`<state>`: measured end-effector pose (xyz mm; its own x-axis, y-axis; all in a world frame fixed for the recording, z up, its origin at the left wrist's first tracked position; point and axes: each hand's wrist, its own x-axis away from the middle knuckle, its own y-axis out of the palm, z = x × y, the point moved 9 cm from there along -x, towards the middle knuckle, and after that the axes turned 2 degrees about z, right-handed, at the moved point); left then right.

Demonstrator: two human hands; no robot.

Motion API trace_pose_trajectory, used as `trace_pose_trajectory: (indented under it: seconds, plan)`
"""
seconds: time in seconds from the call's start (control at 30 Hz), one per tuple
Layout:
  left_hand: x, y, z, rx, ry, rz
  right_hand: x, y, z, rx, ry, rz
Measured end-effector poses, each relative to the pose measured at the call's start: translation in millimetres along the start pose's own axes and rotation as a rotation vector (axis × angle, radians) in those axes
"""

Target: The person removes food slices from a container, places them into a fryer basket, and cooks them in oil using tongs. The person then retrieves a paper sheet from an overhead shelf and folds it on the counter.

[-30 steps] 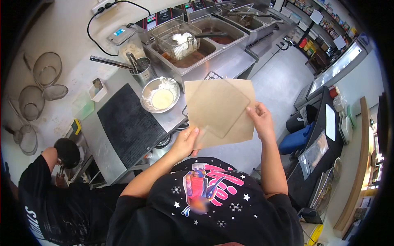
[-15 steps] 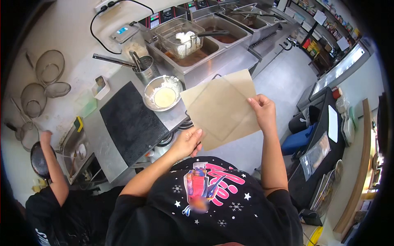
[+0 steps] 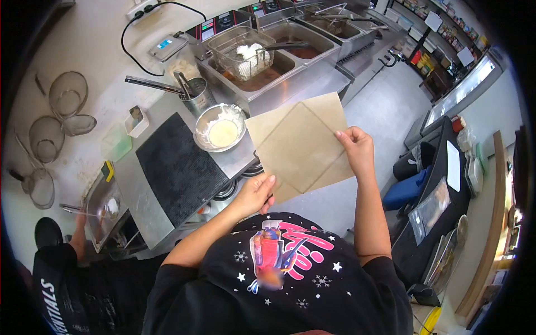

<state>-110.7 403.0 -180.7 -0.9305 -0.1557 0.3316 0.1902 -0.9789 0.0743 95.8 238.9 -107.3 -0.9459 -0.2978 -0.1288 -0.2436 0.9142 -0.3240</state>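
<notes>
A square sheet of brown paper (image 3: 301,148) is stretched out in front of my chest, with a faint diamond-shaped line across it. My right hand (image 3: 357,149) pinches its right edge between thumb and fingers. At the lower left corner, my left hand (image 3: 258,192) is closed on the paper, the thumb on top. Just beyond the sheet's left edge stands a metal bowl (image 3: 201,131) of pale batter, its inside wall smeared white. A black ridged mat (image 3: 178,170) lies on the steel counter left of the bowl.
Behind the bowl are a perforated utensil holder (image 3: 200,103) with tongs and a fryer (image 3: 251,92) with a wire basket (image 3: 237,53) holding something white. Burners (image 3: 228,192) sit below the bowl. A co-worker's arm (image 3: 78,234) is at the sink (image 3: 100,215). Strainers (image 3: 67,95) hang on the left wall.
The paper has tilted slightly, and its diamond line shows more clearly. My hands keep their hold almost unmoved. The co-worker's raised arm has come down to the sink.
</notes>
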Motion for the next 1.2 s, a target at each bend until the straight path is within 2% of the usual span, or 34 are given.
trace_pose_trajectory:
  seconds: [0.77,0.87,0.97,1.07,1.2]
  plan:
    - [-28.8,19.8,-4.6,-0.072,-0.019,0.004,-1.8,-35.9,28.0,0.025,0.062,0.086]
    - [-31.8,21.8,-4.5,-0.046,-0.011,0.015,30.3,-49.1,-49.9,0.517,-0.579,0.544]
    - [-34.8,25.2,-2.4,-0.102,-0.036,0.004,55.1,-1.9,-47.9,0.467,-0.817,0.151]
    - [-39.7,30.3,-2.5,-0.093,-0.059,-0.020,65.3,41.3,-39.9,0.558,-0.811,-0.129]
    - [-43.6,37.0,-5.7,-0.087,-0.037,-0.060,55.3,51.7,-27.4,0.689,-0.681,-0.163]
